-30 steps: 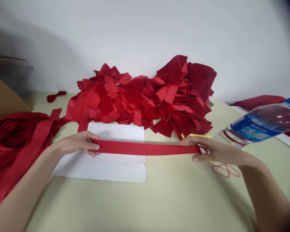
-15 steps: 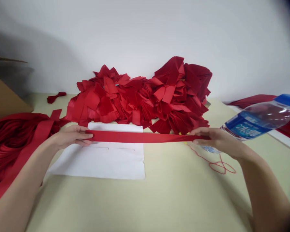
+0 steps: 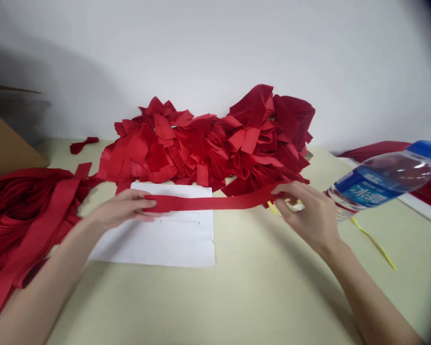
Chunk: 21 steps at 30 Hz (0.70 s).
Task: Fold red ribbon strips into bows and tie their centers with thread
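A flat red ribbon stretches between my two hands, sagging slightly in the middle. My left hand pinches its left end, above a white sheet of paper with thin ruled marks. At the right end, my right hand holds the ribbon between thumb and fingers. A small yellow piece shows beside my right fingertips; whether they touch it I cannot tell. Just beyond that hand leans a clear plastic bottle with a blue label and blue cap, its base partly hidden.
A heap of folded red ribbon pieces lies against the wall. A bundle of long red ribbons lies left, near a cardboard box. A yellow strip rests at right. A small red bow-shaped piece lies at back left.
Both hands have moved closer together, with the ribbon between them. My right hand has shifted its hold nearer the ribbon's end. The red cord at right is gone from view; a yellow strip shows there.
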Each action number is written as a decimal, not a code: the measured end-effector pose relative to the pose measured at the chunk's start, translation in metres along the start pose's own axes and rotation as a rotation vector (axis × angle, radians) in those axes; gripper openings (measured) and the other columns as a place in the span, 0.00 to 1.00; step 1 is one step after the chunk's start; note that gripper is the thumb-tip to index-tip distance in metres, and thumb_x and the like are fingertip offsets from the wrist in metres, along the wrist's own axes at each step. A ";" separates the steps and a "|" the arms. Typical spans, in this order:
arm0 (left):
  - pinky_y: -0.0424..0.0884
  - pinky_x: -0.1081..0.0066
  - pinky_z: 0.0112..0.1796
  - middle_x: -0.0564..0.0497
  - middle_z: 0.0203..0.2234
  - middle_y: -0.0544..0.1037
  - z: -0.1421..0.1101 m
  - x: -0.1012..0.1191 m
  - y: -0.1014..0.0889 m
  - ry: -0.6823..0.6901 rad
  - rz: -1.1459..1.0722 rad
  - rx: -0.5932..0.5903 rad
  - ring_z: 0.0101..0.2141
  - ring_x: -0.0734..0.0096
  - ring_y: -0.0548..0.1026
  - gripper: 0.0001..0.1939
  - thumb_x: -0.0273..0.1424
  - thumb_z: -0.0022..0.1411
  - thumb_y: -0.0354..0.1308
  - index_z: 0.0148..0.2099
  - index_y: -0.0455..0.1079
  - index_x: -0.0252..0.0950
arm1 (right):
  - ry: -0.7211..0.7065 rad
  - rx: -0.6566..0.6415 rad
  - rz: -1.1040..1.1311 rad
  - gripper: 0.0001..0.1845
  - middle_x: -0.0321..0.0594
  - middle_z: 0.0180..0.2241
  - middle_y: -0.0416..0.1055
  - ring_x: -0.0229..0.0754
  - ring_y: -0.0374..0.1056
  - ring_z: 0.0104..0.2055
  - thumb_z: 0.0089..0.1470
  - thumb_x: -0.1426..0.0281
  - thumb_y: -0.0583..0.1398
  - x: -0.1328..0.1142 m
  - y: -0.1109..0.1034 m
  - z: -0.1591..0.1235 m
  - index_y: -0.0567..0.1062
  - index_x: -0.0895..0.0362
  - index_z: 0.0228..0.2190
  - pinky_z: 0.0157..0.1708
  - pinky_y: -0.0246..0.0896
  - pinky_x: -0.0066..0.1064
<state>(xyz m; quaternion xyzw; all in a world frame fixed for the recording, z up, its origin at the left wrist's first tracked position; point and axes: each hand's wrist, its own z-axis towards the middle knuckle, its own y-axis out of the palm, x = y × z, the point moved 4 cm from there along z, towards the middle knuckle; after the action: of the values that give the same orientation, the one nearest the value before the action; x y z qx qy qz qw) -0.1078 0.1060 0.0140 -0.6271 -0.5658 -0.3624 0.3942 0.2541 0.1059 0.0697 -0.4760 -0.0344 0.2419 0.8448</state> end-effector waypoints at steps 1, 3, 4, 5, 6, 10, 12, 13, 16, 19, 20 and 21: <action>0.73 0.68 0.40 0.53 0.28 0.77 -0.004 -0.001 0.023 0.007 0.032 -0.052 0.33 0.65 0.78 0.10 0.30 0.49 0.64 0.34 0.68 0.33 | -0.073 0.020 0.075 0.07 0.42 0.33 0.71 0.42 0.67 0.33 0.51 0.74 0.54 -0.015 0.003 -0.002 0.71 0.57 0.33 0.35 0.62 0.34; 0.71 0.67 0.43 0.51 0.31 0.77 -0.015 -0.005 0.067 0.068 0.056 -0.182 0.35 0.64 0.78 0.11 0.35 0.53 0.60 0.36 0.70 0.34 | -0.223 0.003 0.214 0.09 0.43 0.37 0.72 0.43 0.68 0.40 0.52 0.75 0.54 -0.046 0.015 -0.010 0.71 0.57 0.36 0.41 0.64 0.35; 0.70 0.66 0.44 0.52 0.31 0.77 -0.020 -0.007 0.085 0.093 0.038 -0.259 0.37 0.64 0.77 0.10 0.36 0.55 0.58 0.37 0.70 0.34 | -0.294 -0.017 0.264 0.10 0.43 0.38 0.72 0.42 0.67 0.43 0.52 0.76 0.54 -0.060 0.021 -0.015 0.71 0.57 0.37 0.44 0.64 0.35; 0.69 0.65 0.45 0.52 0.30 0.77 -0.025 -0.008 0.098 0.124 -0.012 -0.293 0.38 0.65 0.77 0.11 0.36 0.57 0.57 0.37 0.71 0.34 | -0.370 -0.054 0.306 0.12 0.43 0.40 0.72 0.42 0.67 0.45 0.53 0.76 0.54 -0.073 0.029 -0.020 0.71 0.57 0.40 0.46 0.64 0.35; 0.68 0.64 0.46 0.52 0.33 0.77 -0.030 -0.010 0.109 0.152 -0.054 -0.361 0.39 0.66 0.76 0.11 0.36 0.58 0.55 0.40 0.71 0.34 | -0.421 -0.087 0.330 0.13 0.43 0.41 0.72 0.42 0.66 0.46 0.53 0.76 0.53 -0.084 0.035 -0.025 0.71 0.57 0.41 0.47 0.65 0.36; 0.67 0.62 0.48 0.52 0.34 0.77 -0.040 -0.012 0.117 0.181 -0.119 -0.476 0.39 0.68 0.74 0.12 0.34 0.59 0.54 0.42 0.72 0.35 | -0.502 -0.145 0.332 0.14 0.44 0.42 0.71 0.42 0.66 0.47 0.54 0.76 0.52 -0.104 0.046 -0.037 0.69 0.60 0.43 0.47 0.66 0.37; 0.66 0.62 0.49 0.52 0.35 0.77 -0.040 -0.012 0.112 0.188 -0.097 -0.469 0.40 0.67 0.73 0.10 0.33 0.56 0.58 0.41 0.73 0.36 | -0.507 -0.139 0.315 0.17 0.45 0.43 0.71 0.42 0.66 0.47 0.53 0.77 0.51 -0.106 0.045 -0.038 0.66 0.61 0.46 0.47 0.66 0.37; 0.65 0.62 0.49 0.51 0.36 0.77 -0.040 -0.011 0.110 0.194 -0.096 -0.469 0.41 0.65 0.73 0.11 0.32 0.54 0.60 0.40 0.73 0.36 | -0.512 -0.134 0.304 0.18 0.45 0.44 0.71 0.42 0.66 0.47 0.53 0.78 0.51 -0.107 0.044 -0.038 0.65 0.62 0.47 0.47 0.67 0.36; 0.66 0.61 0.49 0.49 0.39 0.77 -0.039 -0.010 0.108 0.199 -0.155 -0.483 0.44 0.62 0.72 0.13 0.32 0.52 0.62 0.41 0.72 0.35 | -0.551 -0.129 0.266 0.20 0.46 0.46 0.70 0.44 0.65 0.50 0.52 0.79 0.51 -0.109 0.042 -0.038 0.64 0.63 0.48 0.49 0.66 0.37; 0.67 0.61 0.49 0.48 0.37 0.77 -0.037 -0.013 0.109 0.200 -0.190 -0.468 0.43 0.64 0.73 0.13 0.35 0.55 0.59 0.42 0.72 0.33 | -0.571 -0.144 0.247 0.21 0.47 0.47 0.69 0.44 0.63 0.52 0.52 0.80 0.50 -0.112 0.042 -0.039 0.65 0.64 0.49 0.50 0.65 0.37; 0.67 0.61 0.49 0.49 0.36 0.77 -0.036 -0.014 0.109 0.201 -0.177 -0.451 0.42 0.65 0.73 0.13 0.35 0.56 0.58 0.42 0.72 0.33 | -0.572 -0.149 0.242 0.21 0.47 0.48 0.69 0.44 0.63 0.52 0.52 0.80 0.50 -0.112 0.043 -0.039 0.65 0.65 0.49 0.51 0.65 0.37; 0.68 0.61 0.48 0.50 0.35 0.78 -0.036 -0.015 0.110 0.200 -0.158 -0.436 0.42 0.65 0.74 0.13 0.35 0.57 0.57 0.42 0.72 0.33 | -0.573 -0.149 0.237 0.21 0.47 0.48 0.69 0.44 0.63 0.52 0.52 0.80 0.50 -0.113 0.043 -0.040 0.65 0.65 0.49 0.51 0.65 0.37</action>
<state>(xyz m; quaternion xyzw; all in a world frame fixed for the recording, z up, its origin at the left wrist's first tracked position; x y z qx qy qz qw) -0.0005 0.0620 0.0069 -0.6119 -0.4798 -0.5659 0.2742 0.1503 0.0430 0.0320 -0.4501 -0.2327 0.4598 0.7293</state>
